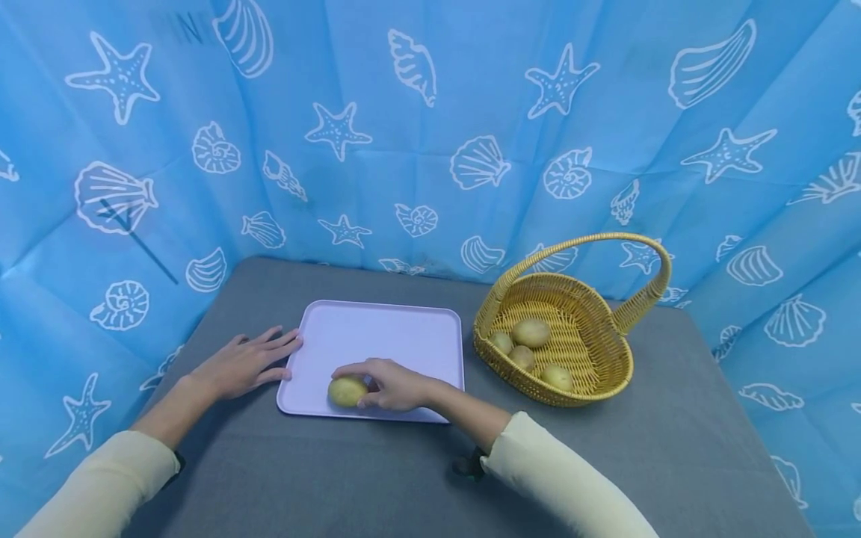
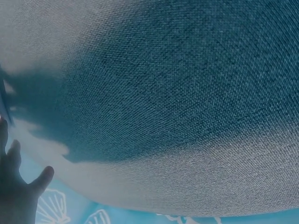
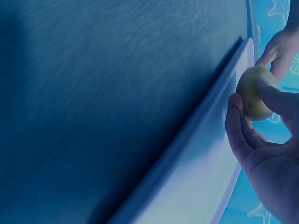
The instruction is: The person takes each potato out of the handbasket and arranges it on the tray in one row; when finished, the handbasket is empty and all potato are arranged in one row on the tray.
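Note:
My right hand grips a yellow-brown potato between thumb and fingers, over the near part of a pale lilac tray. In the right wrist view the potato sits at the fingertips, with the thumb across its side. At the tray's left edge, my left hand lies with fingers spread, the fingertips touching the rim. The left wrist view shows this hand dark at the lower left corner, with its shadow on the grey cloth.
To the right of the tray stands a yellow wicker basket with a tall arched handle, tilted toward me, holding several potatoes. A grey cloth covers the table. Behind hangs a blue curtain with white shells and starfish.

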`<state>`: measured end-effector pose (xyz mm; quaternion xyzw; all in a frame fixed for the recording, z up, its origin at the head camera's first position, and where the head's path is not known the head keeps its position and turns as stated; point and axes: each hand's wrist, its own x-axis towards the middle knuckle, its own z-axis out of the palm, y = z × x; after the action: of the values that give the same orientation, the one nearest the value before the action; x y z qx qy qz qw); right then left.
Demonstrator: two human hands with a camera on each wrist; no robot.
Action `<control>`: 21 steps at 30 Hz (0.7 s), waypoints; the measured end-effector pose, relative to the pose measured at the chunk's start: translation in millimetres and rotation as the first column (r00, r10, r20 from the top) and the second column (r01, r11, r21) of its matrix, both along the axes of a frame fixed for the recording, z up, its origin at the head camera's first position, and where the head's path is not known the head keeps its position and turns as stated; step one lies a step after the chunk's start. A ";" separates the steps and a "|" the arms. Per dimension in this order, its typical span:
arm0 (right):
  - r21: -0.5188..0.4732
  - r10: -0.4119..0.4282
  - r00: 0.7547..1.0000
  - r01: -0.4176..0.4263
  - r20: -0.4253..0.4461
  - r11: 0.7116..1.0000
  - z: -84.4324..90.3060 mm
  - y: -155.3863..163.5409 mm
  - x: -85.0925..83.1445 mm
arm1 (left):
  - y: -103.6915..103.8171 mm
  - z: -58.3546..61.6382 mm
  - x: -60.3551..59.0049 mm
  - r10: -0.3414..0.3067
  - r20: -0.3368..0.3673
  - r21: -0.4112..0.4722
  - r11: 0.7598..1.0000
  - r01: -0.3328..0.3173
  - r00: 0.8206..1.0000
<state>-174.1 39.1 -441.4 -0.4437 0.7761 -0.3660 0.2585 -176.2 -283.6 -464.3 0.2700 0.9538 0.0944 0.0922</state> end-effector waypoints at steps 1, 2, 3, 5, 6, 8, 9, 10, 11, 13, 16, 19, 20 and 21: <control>0.003 0.002 1.000 -0.002 -0.005 1.000 -0.9 -4.5 0.4 | 0.1 0.3 0.3 -0.002 0.000 -0.001 1.000 0.002 1.000; 0.009 0.002 1.000 -0.001 -0.013 1.000 -2.0 -9.0 0.6 | 0.2 0.9 1.0 -0.003 0.000 0.000 1.000 0.003 1.000; 0.016 0.002 1.000 -0.002 -0.022 1.000 -2.9 -13.3 0.9 | 0.5 1.9 1.7 -0.003 0.000 0.003 1.000 0.003 1.000; 0.038 0.003 0.999 -0.001 -0.039 0.999 -4.5 -21.7 1.2 | 1.2 4.1 3.2 -0.001 0.004 0.010 1.000 0.001 1.000; 0.050 0.004 0.999 -0.001 -0.048 0.999 -4.6 -25.5 1.6 | 1.2 4.4 3.3 -0.003 0.004 0.012 1.000 0.003 1.000; 0.073 0.003 0.998 0.002 -0.069 0.997 -4.4 -32.7 2.2 | 0.9 4.2 2.9 -0.008 -0.002 0.014 1.000 0.008 1.000; 0.079 0.004 0.997 0.002 -0.074 0.997 -4.6 -36.1 2.2 | 0.7 4.5 2.6 -0.012 -0.005 0.016 1.000 0.012 1.000; 0.083 0.004 0.997 0.002 -0.077 0.997 -4.5 -39.2 2.5 | 0.2 4.1 1.9 -0.018 -0.010 0.021 1.000 0.018 1.000; 0.085 0.006 0.996 0.001 -0.084 0.996 -4.1 -42.1 2.7 | -0.4 2.8 1.0 -0.030 -0.019 0.024 0.999 0.030 0.999; 0.081 0.009 0.995 -0.001 -0.095 0.997 -4.2 -47.9 3.0 | -1.1 2.4 0.5 -0.037 -0.023 0.037 0.999 0.038 0.999; 0.054 0.010 0.995 -0.005 -0.096 0.999 -6.1 -56.3 2.7 | -2.3 2.7 1.3 -0.047 -0.025 0.039 0.998 0.048 0.999; 0.026 -0.026 0.996 0.028 -0.084 0.999 -9.0 -63.3 2.4 | -2.5 3.1 2.6 -0.048 -0.019 0.026 0.998 0.049 0.999; 0.022 -0.046 0.996 0.048 -0.078 0.999 -9.9 -65.2 2.4 | -2.4 2.8 2.7 -0.051 -0.021 0.024 0.998 0.052 0.998; 0.023 -0.066 0.995 0.068 -0.075 0.997 -11.0 -66.8 2.3 | -2.2 2.4 2.7 -0.054 -0.025 0.024 0.998 0.054 0.998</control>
<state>-171.8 -27.7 -452.4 -0.4274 0.8043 -0.3478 0.2226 -173.5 -285.8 -461.9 0.2980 0.9459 0.1004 0.0800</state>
